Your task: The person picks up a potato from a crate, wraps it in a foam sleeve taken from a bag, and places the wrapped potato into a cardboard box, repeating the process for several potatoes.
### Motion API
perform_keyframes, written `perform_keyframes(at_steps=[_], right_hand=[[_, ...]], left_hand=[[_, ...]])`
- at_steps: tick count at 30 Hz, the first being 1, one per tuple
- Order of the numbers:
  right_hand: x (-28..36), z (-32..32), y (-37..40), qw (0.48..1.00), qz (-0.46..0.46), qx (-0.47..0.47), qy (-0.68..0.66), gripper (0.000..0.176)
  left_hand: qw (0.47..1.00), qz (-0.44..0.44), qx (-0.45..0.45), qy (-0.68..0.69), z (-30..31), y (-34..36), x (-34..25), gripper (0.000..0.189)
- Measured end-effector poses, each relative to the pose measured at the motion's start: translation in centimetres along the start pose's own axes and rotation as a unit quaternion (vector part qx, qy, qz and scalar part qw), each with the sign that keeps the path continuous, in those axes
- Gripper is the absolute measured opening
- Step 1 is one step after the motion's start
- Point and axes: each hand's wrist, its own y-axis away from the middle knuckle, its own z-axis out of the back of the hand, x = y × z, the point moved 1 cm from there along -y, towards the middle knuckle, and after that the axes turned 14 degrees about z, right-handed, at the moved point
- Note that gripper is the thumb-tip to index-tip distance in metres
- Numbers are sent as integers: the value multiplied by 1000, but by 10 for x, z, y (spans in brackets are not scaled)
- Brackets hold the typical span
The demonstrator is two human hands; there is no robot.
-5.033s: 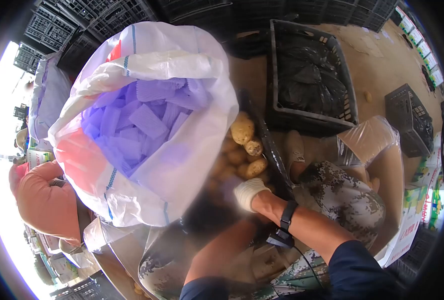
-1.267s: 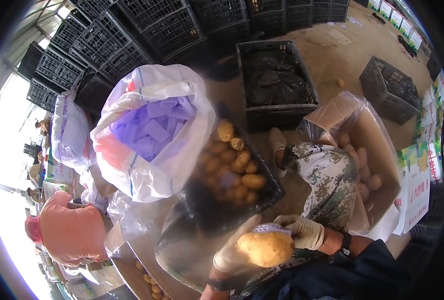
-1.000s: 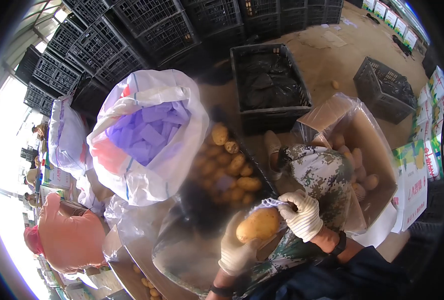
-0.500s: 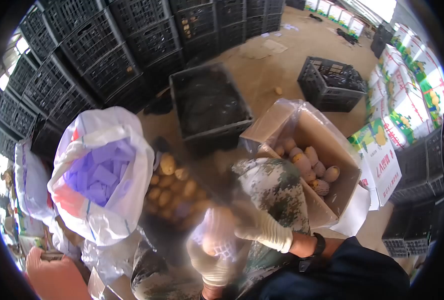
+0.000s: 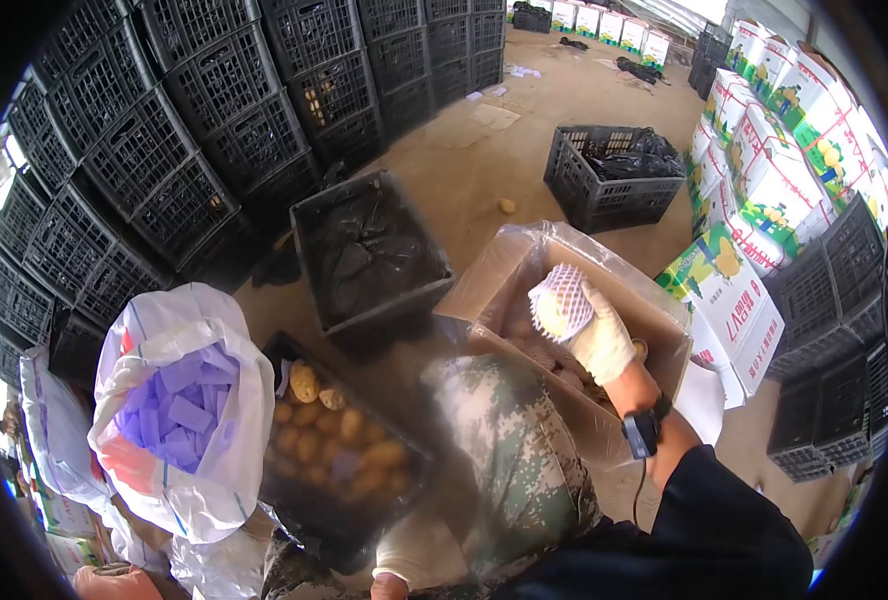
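Note:
My right hand (image 5: 602, 335), in a pale glove, grips a round yellowish fruit in a white foam net (image 5: 562, 303) above the open cardboard box (image 5: 474, 345). More netted fruit (image 5: 569, 378) lies inside that box, partly hidden by the hand. Near the bottom edge, my left hand (image 5: 419, 550), also gloved, is beside the black crate of brown-yellow produce (image 5: 349, 445); its fingers are blurred and I cannot make out whether they hold anything. To the left stands a white sack (image 5: 249, 400) filled with purple foam pieces (image 5: 189, 410).
A crate lined with black plastic (image 5: 369, 250) stands ahead, and another crate (image 5: 614, 190) is behind the box. Stacked black crates (image 5: 214, 100) line the left. Printed cartons (image 5: 739, 320) stand at the right. One loose fruit (image 5: 507, 206) lies on the floor.
My right hand has moved up and right from beside my left hand to over the box, now with the netted fruit. My left hand has dropped lower, away from the fruit. The view has shifted.

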Motion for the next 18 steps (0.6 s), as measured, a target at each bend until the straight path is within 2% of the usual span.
perform_keyframes(at_steps=[2,3,5,6,7,9,10,11,12,14,15,16,18], right_hand=[[2,47,-24,986,25,-134,94,53],[0,79,-29,979,14,-167,121,51],[2,122,-30,951,-71,-256,161,46],[2,139,-25,917,-90,-308,236,43],[2,137,-14,910,-92,-238,328,42],[3,133,20,857,-99,-90,498,40],[6,125,40,787,-75,19,612,41],[11,114,58,694,-50,131,707,41],[15,103,72,579,-26,244,778,42],[16,101,93,418,-191,271,846,44],[16,102,99,414,-165,224,867,45],[14,97,96,406,-202,203,868,47],[10,88,94,419,-203,177,867,48]], left_hand=[[998,35,53,7,-9,6,5,68],[995,47,82,11,-14,10,7,67],[987,74,141,13,-27,15,11,66],[982,85,167,13,-33,17,13,65],[977,93,190,12,-40,16,13,64],[967,109,231,6,-53,13,15,63],[961,115,253,-2,-57,13,16,62],[955,119,272,-10,-62,10,17,61],[948,128,291,-19,-66,9,17,61],[931,143,331,-54,-77,3,26,59],[922,150,350,-68,-80,0,29,59],[912,159,369,-81,-83,-5,34,58],[888,178,411,-106,-86,-8,47,57]])
